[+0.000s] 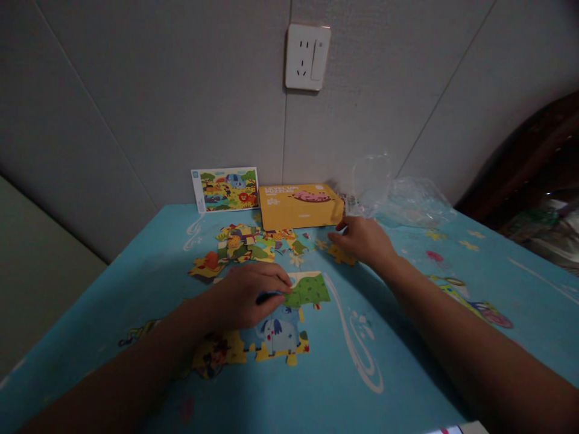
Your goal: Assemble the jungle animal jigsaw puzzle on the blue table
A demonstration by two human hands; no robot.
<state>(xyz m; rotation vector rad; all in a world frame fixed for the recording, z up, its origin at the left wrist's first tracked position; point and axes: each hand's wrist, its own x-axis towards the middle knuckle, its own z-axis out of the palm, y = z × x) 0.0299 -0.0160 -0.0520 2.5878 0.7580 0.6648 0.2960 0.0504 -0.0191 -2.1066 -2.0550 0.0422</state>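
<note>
My left hand (246,295) lies palm down on a partly joined jigsaw (280,337) with a blue elephant, its fingers curled and pressing on a green piece (310,289). My right hand (364,240) reaches further back, fingers closed around a yellow puzzle piece (340,255) on the table. A heap of loose colourful pieces (244,244) lies behind the left hand.
A yellow puzzle box (298,206) and a picture card (225,189) lean at the wall. A crumpled clear plastic bag (398,196) lies right of the box. The table wears a blue patterned cloth (407,361). A wall socket (306,57) is above; dark furniture (529,169) stands at right.
</note>
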